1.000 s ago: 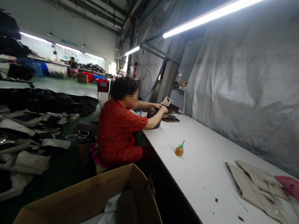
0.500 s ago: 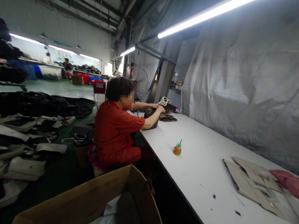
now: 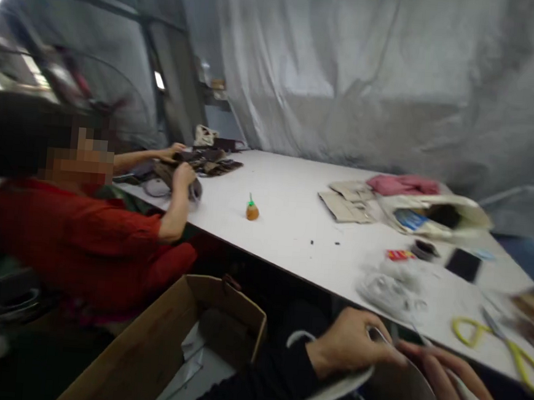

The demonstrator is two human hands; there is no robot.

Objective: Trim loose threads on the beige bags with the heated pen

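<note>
Head view: swung right, so I can now follow the work, out of frame half a second ago.
Left hand (image 3: 349,343) pinched closed on a grey-beige piece (image 3: 405,393), in front of the table (image 3: 283,226); right hand (image 3: 458,384) closed on its other side.

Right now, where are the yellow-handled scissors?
In the head view, the yellow-handled scissors lie at lower right on the white table, just beyond your right hand and right of the clear plastic bag.
</note>
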